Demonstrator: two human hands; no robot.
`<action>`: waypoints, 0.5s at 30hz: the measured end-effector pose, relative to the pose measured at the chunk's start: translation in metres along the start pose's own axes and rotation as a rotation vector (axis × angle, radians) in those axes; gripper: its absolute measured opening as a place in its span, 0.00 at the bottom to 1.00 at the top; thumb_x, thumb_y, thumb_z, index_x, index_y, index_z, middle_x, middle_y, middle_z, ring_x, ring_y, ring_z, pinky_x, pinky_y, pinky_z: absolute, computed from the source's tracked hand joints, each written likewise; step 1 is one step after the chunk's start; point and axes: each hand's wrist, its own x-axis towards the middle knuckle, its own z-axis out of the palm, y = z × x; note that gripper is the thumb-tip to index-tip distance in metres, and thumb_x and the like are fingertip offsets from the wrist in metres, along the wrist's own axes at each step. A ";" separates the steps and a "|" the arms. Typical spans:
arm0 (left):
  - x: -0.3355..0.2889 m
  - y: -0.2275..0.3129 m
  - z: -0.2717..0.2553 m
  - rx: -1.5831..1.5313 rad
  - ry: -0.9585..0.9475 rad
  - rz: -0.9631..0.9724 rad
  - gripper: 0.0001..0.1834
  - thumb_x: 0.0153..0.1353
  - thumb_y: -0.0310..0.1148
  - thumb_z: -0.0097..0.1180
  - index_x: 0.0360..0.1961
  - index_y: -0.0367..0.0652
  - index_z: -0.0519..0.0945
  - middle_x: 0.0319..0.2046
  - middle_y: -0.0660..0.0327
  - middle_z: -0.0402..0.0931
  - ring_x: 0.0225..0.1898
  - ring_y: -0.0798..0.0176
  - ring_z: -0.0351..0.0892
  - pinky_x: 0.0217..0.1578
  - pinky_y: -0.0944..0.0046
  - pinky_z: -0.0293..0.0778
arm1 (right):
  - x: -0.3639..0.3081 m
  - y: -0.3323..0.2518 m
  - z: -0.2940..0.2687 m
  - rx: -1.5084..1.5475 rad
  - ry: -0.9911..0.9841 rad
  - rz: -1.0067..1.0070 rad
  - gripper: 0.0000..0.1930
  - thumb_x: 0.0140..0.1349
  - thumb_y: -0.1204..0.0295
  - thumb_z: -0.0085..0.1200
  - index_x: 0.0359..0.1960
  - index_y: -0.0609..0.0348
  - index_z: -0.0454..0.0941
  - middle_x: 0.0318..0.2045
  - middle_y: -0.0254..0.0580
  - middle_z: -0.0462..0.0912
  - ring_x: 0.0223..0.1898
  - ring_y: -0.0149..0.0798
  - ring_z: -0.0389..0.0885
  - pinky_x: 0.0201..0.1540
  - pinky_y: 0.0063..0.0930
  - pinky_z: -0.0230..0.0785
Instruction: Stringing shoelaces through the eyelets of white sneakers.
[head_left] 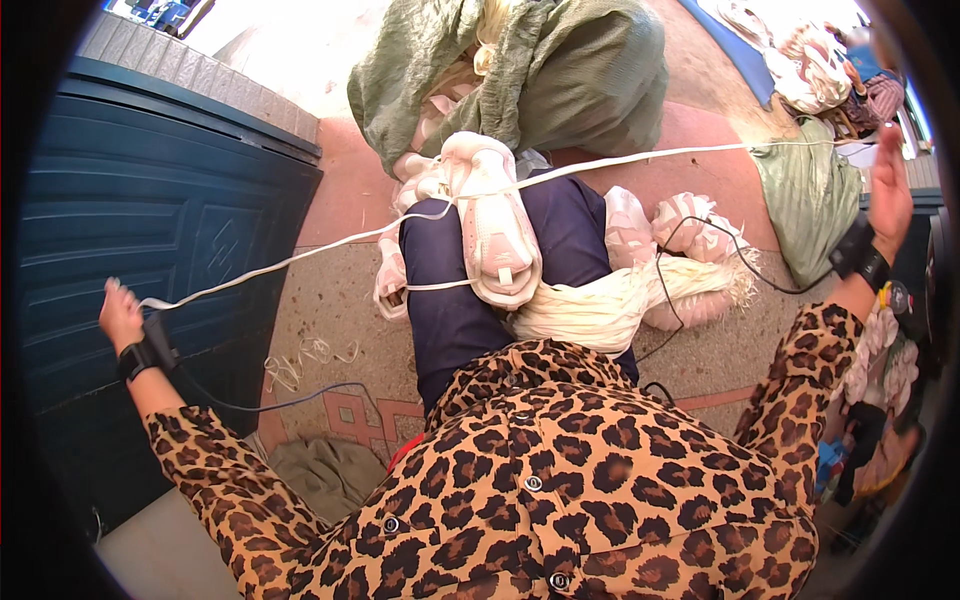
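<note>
- Currently gripping a white cord with the left hand, out beside a dark blue door.
- Stretched over the lap toward the right hand, raised with fingers pointing up; impossible to tell whether closed on the cord.
- On dark trousers, between both hands: pale pink-and-white shoes, crossed by the cord.
- Beside the right thigh: a hank of cream strands, near more pale shoes on the floor.
- Beyond the knees: a bulging green sack.
</note>
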 end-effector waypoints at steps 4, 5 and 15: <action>-0.126 -0.041 0.183 0.062 -0.689 -0.016 0.04 0.56 0.29 0.50 0.33 0.44 0.72 0.17 0.73 0.61 0.14 0.81 0.58 0.11 0.81 0.51 | -0.020 0.153 0.075 -0.807 -0.150 0.038 0.13 0.61 0.66 0.47 0.39 0.62 0.75 0.33 0.39 0.79 0.36 0.29 0.75 0.44 0.21 0.68; -0.160 -0.049 0.220 0.120 -0.786 -0.074 0.05 0.55 0.27 0.50 0.34 0.43 0.72 0.21 0.70 0.68 0.18 0.79 0.67 0.14 0.82 0.58 | -0.037 0.191 0.090 -0.866 -0.283 0.066 0.10 0.61 0.67 0.46 0.37 0.57 0.76 0.29 0.36 0.79 0.32 0.29 0.75 0.40 0.22 0.68; -0.342 -0.102 0.377 0.264 -1.170 -0.759 0.13 0.60 0.29 0.43 0.40 0.29 0.66 0.35 0.49 0.71 0.33 0.57 0.76 0.34 0.64 0.75 | -0.116 0.365 0.154 -1.252 -0.799 0.281 0.08 0.51 0.68 0.51 0.27 0.58 0.78 0.26 0.46 0.78 0.31 0.47 0.76 0.34 0.35 0.67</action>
